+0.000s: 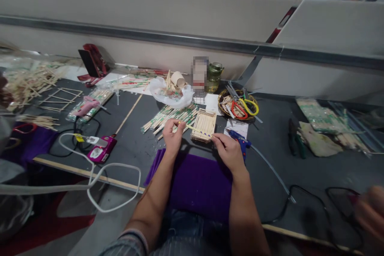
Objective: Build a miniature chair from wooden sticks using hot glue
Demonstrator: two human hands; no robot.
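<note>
My left hand (173,133) and my right hand (228,150) each pinch one end of a thin wrapped stick (195,129) held across above a purple cloth (196,184). Just behind the stick lies a small flat panel of glued wooden sticks (205,124). A blue glue gun (240,139) lies right beside my right hand. A heap of wrapped chopsticks (168,116) lies behind my left hand.
A woven basket (223,98) with scissors stands at the back right. A pink glue gun (87,106), a magenta power strip (100,149) and white cable lie at the left. Pliers (295,138) and stick packets (319,117) lie at the right. Another person's hand (370,212) shows at the lower right.
</note>
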